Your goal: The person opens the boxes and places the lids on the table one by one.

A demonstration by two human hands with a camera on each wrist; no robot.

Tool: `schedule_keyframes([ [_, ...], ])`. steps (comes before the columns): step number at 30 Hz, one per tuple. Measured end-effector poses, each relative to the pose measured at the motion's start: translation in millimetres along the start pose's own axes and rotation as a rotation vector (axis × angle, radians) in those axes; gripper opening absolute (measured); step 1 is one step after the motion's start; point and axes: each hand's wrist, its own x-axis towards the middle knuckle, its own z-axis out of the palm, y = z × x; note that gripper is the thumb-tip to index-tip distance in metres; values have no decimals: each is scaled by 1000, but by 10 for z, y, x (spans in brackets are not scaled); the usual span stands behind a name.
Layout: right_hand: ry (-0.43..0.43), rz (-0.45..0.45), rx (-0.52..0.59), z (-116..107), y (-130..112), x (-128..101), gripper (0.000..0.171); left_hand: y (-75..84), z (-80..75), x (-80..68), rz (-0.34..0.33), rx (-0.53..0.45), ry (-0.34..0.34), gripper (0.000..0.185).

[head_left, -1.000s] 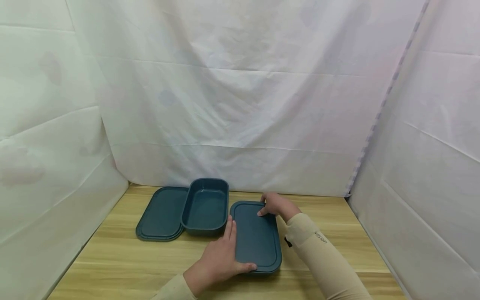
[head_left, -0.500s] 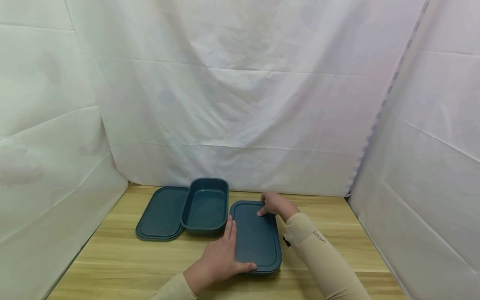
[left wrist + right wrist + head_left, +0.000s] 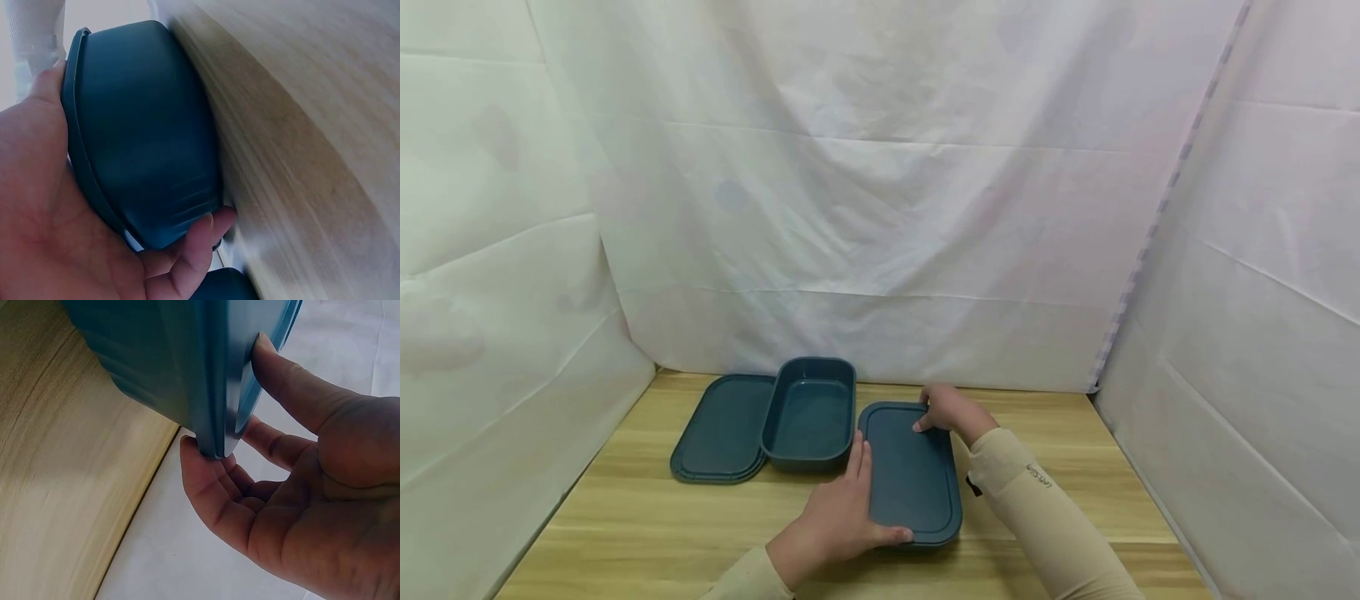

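Observation:
A dark teal rectangular food container with its flat lid on (image 3: 913, 479) sits on the wooden table in front of me. My left hand (image 3: 838, 512) grips its near left corner, thumb over the lid's front edge and fingers along the left side. In the left wrist view, those fingertips (image 3: 203, 234) curl against the container's wall (image 3: 144, 125). At the far right corner my right hand (image 3: 955, 412) pinches the lid's rim (image 3: 215, 419): its thumb presses on the lid's top, and the other fingers are bent under the edge.
Left of the lidded container stands an uncovered container (image 3: 811, 412) of the same teal. A loose lid (image 3: 722, 429) lies flat beside it, partly hidden by it. White cloth (image 3: 880, 208) hangs behind the table (image 3: 647, 525) and along both sides.

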Motion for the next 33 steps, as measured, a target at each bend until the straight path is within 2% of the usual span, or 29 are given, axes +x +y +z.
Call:
schedule_keyframes([
  [33, 40, 2, 6, 53, -19, -11, 47, 27, -24, 6, -21, 6, -8, 148],
])
